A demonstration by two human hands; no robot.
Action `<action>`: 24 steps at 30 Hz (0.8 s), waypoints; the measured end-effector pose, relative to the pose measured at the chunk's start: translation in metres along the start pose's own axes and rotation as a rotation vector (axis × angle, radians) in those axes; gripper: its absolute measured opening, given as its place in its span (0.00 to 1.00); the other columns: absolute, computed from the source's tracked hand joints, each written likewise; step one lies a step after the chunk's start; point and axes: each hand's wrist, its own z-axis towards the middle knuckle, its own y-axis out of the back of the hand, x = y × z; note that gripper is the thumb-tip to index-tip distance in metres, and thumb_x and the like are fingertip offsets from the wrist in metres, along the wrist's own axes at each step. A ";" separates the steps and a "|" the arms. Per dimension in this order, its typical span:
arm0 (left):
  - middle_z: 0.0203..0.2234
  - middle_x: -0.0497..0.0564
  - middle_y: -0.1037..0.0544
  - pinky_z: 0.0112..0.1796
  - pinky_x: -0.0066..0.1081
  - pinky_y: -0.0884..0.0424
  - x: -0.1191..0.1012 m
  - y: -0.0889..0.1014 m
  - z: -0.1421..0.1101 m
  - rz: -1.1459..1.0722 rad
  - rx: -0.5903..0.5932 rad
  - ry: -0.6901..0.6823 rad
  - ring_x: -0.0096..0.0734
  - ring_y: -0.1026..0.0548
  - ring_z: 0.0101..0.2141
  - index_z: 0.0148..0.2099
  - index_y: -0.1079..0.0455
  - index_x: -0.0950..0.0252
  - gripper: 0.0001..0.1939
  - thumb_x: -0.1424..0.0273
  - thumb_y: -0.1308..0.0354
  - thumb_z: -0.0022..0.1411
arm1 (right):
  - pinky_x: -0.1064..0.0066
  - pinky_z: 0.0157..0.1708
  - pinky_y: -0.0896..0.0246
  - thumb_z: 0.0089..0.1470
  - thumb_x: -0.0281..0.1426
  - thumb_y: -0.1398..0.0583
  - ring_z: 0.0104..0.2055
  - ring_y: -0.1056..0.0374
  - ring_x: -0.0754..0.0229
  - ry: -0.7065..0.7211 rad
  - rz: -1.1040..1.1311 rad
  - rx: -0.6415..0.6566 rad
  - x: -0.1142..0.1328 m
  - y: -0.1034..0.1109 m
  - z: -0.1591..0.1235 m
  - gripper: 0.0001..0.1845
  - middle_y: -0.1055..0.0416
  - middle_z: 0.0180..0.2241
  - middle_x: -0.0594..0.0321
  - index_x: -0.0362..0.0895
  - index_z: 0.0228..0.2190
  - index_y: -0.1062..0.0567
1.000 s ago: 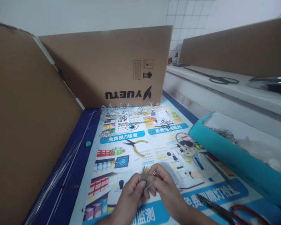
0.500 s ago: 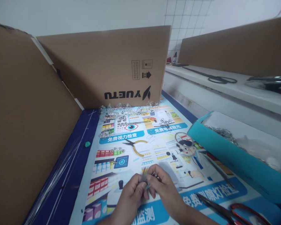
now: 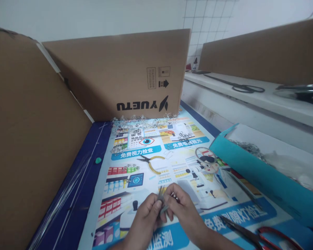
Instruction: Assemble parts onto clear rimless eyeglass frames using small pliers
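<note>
Low in the middle of the view, my left hand [image 3: 148, 212] and my right hand [image 3: 179, 205] meet over the printed sheet. Both are closed, thumbs and fingertips pinching around a small bundle of thin grey strips [image 3: 161, 192] with pointed ends sticking up. The fingers hide most of it, so its exact kind is unclear. Under the right fingers a shiny bit shows, too small to name. Beyond the hands lie yellow-handled pliers [image 3: 154, 164], their dark jaws pointing left. Red-handled scissors [image 3: 246, 234] rest to the right of my right forearm.
A teal box [image 3: 263, 173] holding metal wire pieces and clear plastic stands at the right. Small clear and wire pieces [image 3: 143, 121] lie along the cardboard panel [image 3: 106, 76] at the back. Tweezers [image 3: 245, 189] and a ring [image 3: 205, 155] lie near the box. Black scissors [image 3: 246, 88] rest on the ledge.
Both hands remain pinched together in nearly the same spot. The pointed grey ends stand slightly more upright between the fingers.
</note>
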 end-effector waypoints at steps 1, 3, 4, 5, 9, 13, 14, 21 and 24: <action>0.19 0.46 0.33 0.18 0.23 0.51 0.000 0.000 0.000 0.005 -0.008 0.003 0.18 0.44 0.17 0.28 0.41 0.66 0.20 0.54 0.53 0.58 | 0.75 0.20 0.49 0.51 0.40 0.46 0.16 0.41 0.67 -0.002 0.004 0.001 0.001 0.000 0.000 0.13 0.43 0.12 0.74 0.45 0.24 0.40; 0.19 0.46 0.33 0.18 0.22 0.51 -0.001 0.000 0.000 0.010 -0.017 0.013 0.18 0.43 0.17 0.27 0.41 0.66 0.20 0.53 0.53 0.58 | 0.75 0.20 0.49 0.51 0.40 0.45 0.16 0.41 0.67 -0.007 0.001 -0.003 0.002 0.000 0.000 0.13 0.43 0.11 0.74 0.45 0.24 0.40; 0.19 0.46 0.33 0.18 0.22 0.51 -0.001 0.000 0.000 0.004 -0.017 0.017 0.18 0.44 0.17 0.27 0.41 0.66 0.20 0.53 0.53 0.58 | 0.75 0.19 0.49 0.51 0.40 0.45 0.16 0.42 0.67 -0.008 -0.003 -0.004 0.002 -0.001 0.000 0.13 0.43 0.11 0.74 0.45 0.24 0.40; 0.19 0.46 0.33 0.18 0.22 0.51 -0.001 0.000 0.000 -0.009 -0.014 0.020 0.18 0.44 0.17 0.28 0.41 0.66 0.20 0.53 0.53 0.58 | 0.76 0.19 0.49 0.51 0.40 0.45 0.16 0.42 0.67 -0.008 -0.006 -0.003 0.002 -0.001 0.000 0.13 0.43 0.11 0.74 0.45 0.24 0.40; 0.19 0.45 0.33 0.18 0.22 0.52 -0.004 -0.001 -0.001 -0.086 -0.004 0.008 0.18 0.45 0.16 0.30 0.43 0.65 0.19 0.53 0.53 0.58 | 0.76 0.19 0.50 0.52 0.40 0.46 0.16 0.42 0.68 0.006 -0.012 0.007 0.002 0.000 0.000 0.13 0.42 0.12 0.74 0.45 0.24 0.41; 0.20 0.46 0.32 0.18 0.22 0.51 -0.005 -0.003 -0.001 -0.110 0.009 -0.013 0.18 0.44 0.16 0.30 0.44 0.65 0.17 0.55 0.54 0.59 | 0.76 0.19 0.50 0.52 0.40 0.46 0.16 0.42 0.68 0.013 0.000 0.021 0.001 0.000 0.000 0.13 0.41 0.12 0.73 0.45 0.24 0.41; 0.20 0.46 0.31 0.19 0.22 0.51 -0.005 -0.003 -0.002 -0.112 0.011 -0.015 0.18 0.44 0.17 0.30 0.45 0.65 0.17 0.55 0.54 0.60 | 0.76 0.18 0.50 0.52 0.40 0.46 0.16 0.42 0.68 0.010 0.006 0.022 0.001 0.000 0.000 0.13 0.41 0.12 0.74 0.45 0.24 0.41; 0.20 0.46 0.32 0.18 0.22 0.52 -0.005 -0.002 -0.001 -0.103 0.017 0.009 0.19 0.43 0.17 0.30 0.45 0.64 0.18 0.53 0.54 0.59 | 0.77 0.17 0.52 0.52 0.40 0.46 0.15 0.42 0.68 -0.003 0.020 0.018 0.001 -0.002 0.000 0.13 0.42 0.11 0.74 0.45 0.24 0.41; 0.21 0.47 0.31 0.19 0.22 0.50 -0.004 -0.003 -0.001 -0.123 0.040 -0.003 0.20 0.41 0.18 0.30 0.45 0.65 0.17 0.55 0.53 0.59 | 0.77 0.16 0.53 0.52 0.40 0.45 0.15 0.42 0.69 -0.015 0.034 0.029 0.000 -0.002 0.001 0.13 0.42 0.11 0.74 0.44 0.25 0.40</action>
